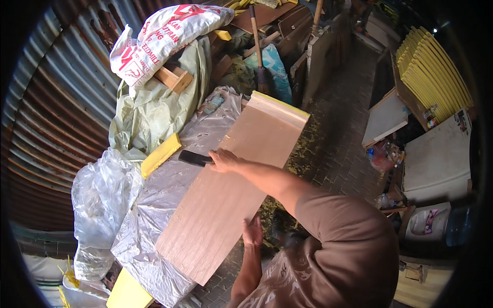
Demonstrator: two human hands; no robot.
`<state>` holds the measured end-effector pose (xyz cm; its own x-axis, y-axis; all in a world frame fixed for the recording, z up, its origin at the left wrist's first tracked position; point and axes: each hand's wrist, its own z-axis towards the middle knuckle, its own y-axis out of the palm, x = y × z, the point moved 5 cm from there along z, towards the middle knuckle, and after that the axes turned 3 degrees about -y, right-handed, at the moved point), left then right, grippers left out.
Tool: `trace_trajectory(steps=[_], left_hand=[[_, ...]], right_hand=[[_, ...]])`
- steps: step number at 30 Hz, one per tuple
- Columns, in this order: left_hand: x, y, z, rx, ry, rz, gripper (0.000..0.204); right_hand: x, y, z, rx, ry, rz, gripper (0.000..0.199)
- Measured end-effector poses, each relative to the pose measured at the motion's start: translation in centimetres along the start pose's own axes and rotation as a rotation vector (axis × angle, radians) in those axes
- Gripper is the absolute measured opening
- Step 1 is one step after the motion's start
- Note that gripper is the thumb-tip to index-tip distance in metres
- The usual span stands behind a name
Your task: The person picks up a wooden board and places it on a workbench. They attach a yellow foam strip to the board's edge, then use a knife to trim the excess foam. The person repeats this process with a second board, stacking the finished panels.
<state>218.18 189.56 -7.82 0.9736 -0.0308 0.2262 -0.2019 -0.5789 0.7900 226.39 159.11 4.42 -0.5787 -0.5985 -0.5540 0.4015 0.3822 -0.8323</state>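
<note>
A long light-brown wooden board (221, 215) lies slantwise over a plastic-covered work surface (149, 231). At its far end is a paler strip with a yellow edge. My right hand (224, 160) reaches across the board and is closed round a black oblong tool (194, 158). That tool points left, past the board's left edge; its exact kind cannot be made out. My left hand (252, 232) grips the board's near right edge, its fingers partly hidden. A yellow block (160, 155) rests on the plastic, left of the black tool.
Crumpled clear plastic (105, 192) lies at left, before a corrugated metal wall (56, 123). A white sack (164, 41) and a broom (259, 66) are at the back. Stacked yellow pieces (434, 66) and a pale panel (436, 159) stand right of the paved floor (344, 138).
</note>
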Motion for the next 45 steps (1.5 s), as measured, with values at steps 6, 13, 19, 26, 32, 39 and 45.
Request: trace_trajectory(steps=[6,13,19,26,32,39,45], left_hand=[[0.1,-0.6,-1.1,-0.051,-0.583,0.161,0.053],[6.4,15.4,9.4,-0.203,0.517,1.719,0.055],[5.9,20.8,19.1,0.193,0.533,2.453,0.091],[5.3,21.4,19.6,0.258,0.489,2.529,0.100],[6.2,20.9,19.7,0.305,0.507,2.490,0.101],[4.7,22.2,20.5,0.239,0.639,2.521,0.101],[5.9,20.6,20.1,0.261,0.661,2.510,0.099]], right_hand=[[4.8,-2.6,-15.8,0.171,0.286,0.447,0.047],[19.2,-13.5,-25.0,0.533,0.628,0.213,0.048],[28.3,-22.6,-7.1,0.398,0.528,-0.031,0.044],[32.7,-18.4,-2.7,0.204,0.378,-0.011,0.049],[32.4,-24.8,-23.1,0.058,0.431,-0.121,0.046],[31.5,-23.7,-3.6,0.206,0.374,0.029,0.049],[34.9,-20.6,-16.9,0.164,0.443,0.046,0.047]])
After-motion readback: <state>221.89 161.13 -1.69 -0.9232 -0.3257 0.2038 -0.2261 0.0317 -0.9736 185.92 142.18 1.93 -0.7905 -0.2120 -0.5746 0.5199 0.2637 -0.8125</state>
